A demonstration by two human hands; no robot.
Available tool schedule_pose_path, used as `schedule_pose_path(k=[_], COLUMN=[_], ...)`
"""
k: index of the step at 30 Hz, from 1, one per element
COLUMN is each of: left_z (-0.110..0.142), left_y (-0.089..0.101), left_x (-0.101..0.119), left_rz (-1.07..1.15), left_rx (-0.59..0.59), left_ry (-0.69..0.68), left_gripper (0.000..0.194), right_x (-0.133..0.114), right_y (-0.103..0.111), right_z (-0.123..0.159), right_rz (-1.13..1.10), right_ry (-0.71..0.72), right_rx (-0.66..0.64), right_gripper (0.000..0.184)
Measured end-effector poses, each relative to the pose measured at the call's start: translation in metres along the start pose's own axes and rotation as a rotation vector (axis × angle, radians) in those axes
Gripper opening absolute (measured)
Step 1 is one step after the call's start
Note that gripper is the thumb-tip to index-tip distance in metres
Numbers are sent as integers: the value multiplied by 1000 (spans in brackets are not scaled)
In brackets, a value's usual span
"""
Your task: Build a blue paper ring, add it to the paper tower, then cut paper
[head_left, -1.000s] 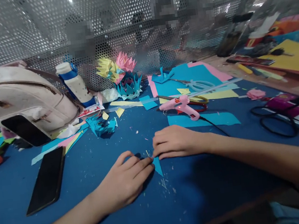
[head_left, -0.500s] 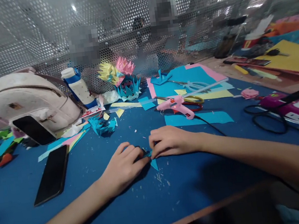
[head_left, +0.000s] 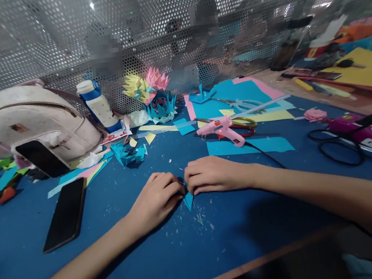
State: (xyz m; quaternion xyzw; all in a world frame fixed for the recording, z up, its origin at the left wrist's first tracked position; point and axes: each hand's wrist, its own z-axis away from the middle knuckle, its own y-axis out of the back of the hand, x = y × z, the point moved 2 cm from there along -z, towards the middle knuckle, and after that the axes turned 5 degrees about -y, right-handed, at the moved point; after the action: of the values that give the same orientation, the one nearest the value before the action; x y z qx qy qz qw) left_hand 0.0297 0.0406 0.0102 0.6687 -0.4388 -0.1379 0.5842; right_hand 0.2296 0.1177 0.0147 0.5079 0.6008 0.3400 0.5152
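Observation:
A small folded piece of blue paper [head_left: 188, 201] lies on the blue table [head_left: 173, 258], its point facing me. My left hand [head_left: 159, 195] grips its left side with bent fingers. From the other side my right hand [head_left: 210, 174] has its fingers closed on the paper's right part. The fingers of both hands nearly meet and hide the upper part of the piece. Just beyond them rests a blue paper strip [head_left: 251, 145], with a pink glue gun [head_left: 222, 130] behind it.
To the left are a black phone [head_left: 64, 215], a second phone leaning on a white backpack [head_left: 34, 117], and a bottle [head_left: 98, 105]. Folded paper flowers [head_left: 161, 106] stand at the back. Scissors [head_left: 243, 123] lie behind the glue gun. A cable runs under my right arm.
The blue paper's point has turned to face straight toward me. My left fingers have curled in more, and both hands have drawn slightly closer together.

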Motion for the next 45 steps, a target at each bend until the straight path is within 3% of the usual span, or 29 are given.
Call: schedule_pose_path(k=[9, 19, 25, 34, 45], left_z=[5, 8, 0, -2, -8], left_y=[1, 5, 1, -5, 0], left_x=[-7, -9, -18, -20, -12], left_rz=[-90, 26, 168, 208, 162], left_rx=[48, 126, 151, 112, 5], left_ry=[-82, -155, -6, 217, 367], left_gripper=[12, 18, 10, 8, 11], right_x=[2, 5, 12, 8, 1], right_y=[1, 0, -11, -14, -9], right_z=[2, 0, -3, -6, -8], right_rz=[-20, -188, -349, -313, -322], right_ry=[28, 13, -169, -394, -461], right_rx=[49, 86, 92, 26, 14], right_gripper=[23, 29, 18, 8, 14])
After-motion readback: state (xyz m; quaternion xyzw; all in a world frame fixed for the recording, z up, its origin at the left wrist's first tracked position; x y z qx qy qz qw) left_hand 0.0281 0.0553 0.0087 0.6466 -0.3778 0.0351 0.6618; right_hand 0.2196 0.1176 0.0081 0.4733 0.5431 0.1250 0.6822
